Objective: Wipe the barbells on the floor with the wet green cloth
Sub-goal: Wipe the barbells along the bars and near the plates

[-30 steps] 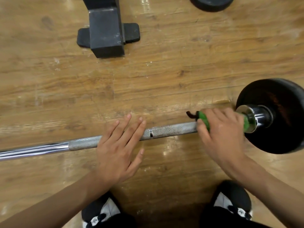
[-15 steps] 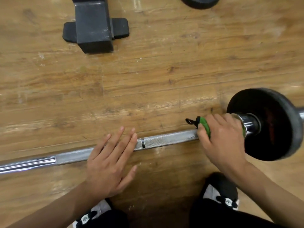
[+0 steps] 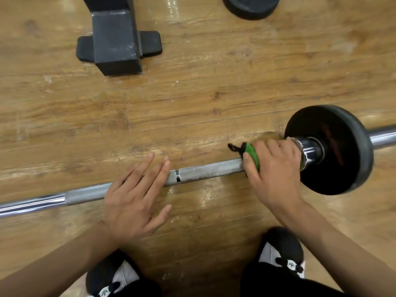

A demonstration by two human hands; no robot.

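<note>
Right hand [image 3: 274, 168] nudged green cloth [image 3: 252, 155] toward plate [image 3: 342, 151].

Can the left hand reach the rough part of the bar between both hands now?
Probably yes. The left hand rests on the barbell just beside that bare stretch; the right hand grips the green cloth farther along.

Your left hand [image 3: 137, 196] lies flat with fingers straight and slightly spread, forearm reaching forward, while your right hand [image 3: 276, 168] curls its fingers and thumb around the green cloth [image 3: 252, 152].
</note>
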